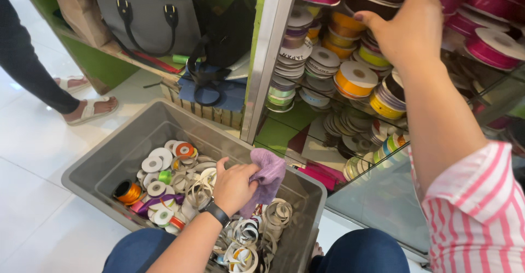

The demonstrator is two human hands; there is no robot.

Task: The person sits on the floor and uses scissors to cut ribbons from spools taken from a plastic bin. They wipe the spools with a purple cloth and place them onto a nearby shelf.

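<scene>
Head view, left hand (234,188): my fingers clench the crumpled purple cloth (266,179) over the grey plastic bin (112,158).
Right hand (411,24): my fingers spread open, touching the stacked ribbon spools (355,79).

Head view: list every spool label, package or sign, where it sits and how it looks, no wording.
Spool labels: round white discs on the ribbon rolls on the glass shelves, by the right hand.
Bin spool labels: round white discs in the grey bin, beside the left hand holding a purple cloth.
Signs, screens: none visible.
</scene>
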